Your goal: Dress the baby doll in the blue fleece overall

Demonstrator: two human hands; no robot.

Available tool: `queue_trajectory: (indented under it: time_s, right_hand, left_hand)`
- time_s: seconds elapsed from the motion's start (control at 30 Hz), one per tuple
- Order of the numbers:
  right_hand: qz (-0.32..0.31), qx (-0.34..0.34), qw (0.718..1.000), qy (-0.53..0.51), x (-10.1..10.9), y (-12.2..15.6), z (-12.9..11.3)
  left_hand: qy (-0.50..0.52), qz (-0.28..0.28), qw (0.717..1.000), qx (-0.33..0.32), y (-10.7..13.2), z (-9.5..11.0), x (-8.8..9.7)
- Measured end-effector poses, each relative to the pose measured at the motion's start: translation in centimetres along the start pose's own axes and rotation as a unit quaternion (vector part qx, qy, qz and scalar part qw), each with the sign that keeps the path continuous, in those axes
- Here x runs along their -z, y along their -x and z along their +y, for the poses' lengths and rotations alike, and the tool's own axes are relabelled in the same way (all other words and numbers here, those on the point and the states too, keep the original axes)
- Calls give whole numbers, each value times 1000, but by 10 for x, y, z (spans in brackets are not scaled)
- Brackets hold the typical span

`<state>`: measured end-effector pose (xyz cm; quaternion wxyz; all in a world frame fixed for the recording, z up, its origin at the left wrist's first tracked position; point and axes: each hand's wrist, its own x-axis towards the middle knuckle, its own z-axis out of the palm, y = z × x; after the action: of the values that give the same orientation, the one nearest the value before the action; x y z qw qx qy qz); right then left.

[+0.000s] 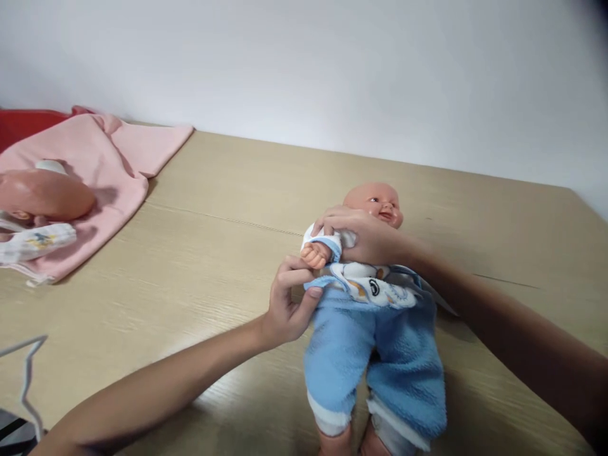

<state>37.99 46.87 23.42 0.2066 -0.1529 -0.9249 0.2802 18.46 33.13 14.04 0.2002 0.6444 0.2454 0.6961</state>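
A doll lay on its back on a wooden table, with tabletop running between its head and the wall, and left of it toward a pink cloth well apart. The person's right hand crossed the doll's chest, fingers closed on its sleeve; the left hand, beside its waist, pinched a blue hem.

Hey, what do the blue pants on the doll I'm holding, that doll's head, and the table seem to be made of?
Blue pants: probably terry or fleece, matte, going by the fuzzy, nubby surface. Doll's head: likely plastic or vinyl, smooth with a slight sheen and molded features. Table: wood or wood-look laminate, I can't tell which; it's tan, with glossy reflections.
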Motion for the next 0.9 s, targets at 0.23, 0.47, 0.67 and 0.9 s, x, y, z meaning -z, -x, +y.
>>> queue_trajectory:
  time_s: [0.23, 0.47, 0.67, 0.9]
  right_hand:
    - [-29, 40, 998, 24, -3, 13, 10]
    - [-23, 57, 998, 16, -3, 25, 9]
    - [-39, -4, 999, 33, -8, 24, -8]
    - [-51, -154, 974, -159, 10, 29, -26]
  left_hand:
    - [68, 17, 994, 89, -20, 5, 2]
    - [146, -47, 957, 247, -56, 15, 9]
    - [114, -82, 931, 336, -70, 9, 11]
    - [27, -29, 903, 427, -52, -6, 4]
